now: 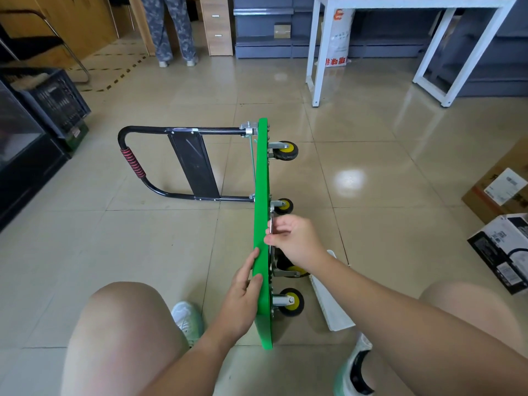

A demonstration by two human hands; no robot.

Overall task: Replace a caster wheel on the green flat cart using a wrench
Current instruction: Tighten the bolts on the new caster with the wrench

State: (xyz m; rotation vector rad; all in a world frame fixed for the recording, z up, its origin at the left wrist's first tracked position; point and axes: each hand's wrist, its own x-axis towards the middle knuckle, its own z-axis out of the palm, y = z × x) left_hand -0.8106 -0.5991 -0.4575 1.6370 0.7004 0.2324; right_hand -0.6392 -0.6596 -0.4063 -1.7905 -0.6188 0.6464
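Bare knees (123,324) flank green cart (261,181), stood on edge on tile floor (171,238) | left hand (243,292) clamps its rim | right hand (294,241) pinches wrench (271,224) beside caster (283,206) | handling: stiff, probably tippy (hold rim, not wheels)

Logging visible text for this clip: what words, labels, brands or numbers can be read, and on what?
Sack: red characters and orange logo, too blurred to read.
Cardboard box: white label, print too small.
Black-and-white box: labels too small.
Crate: lettering unreadable.
Cart, wrench: none seen.
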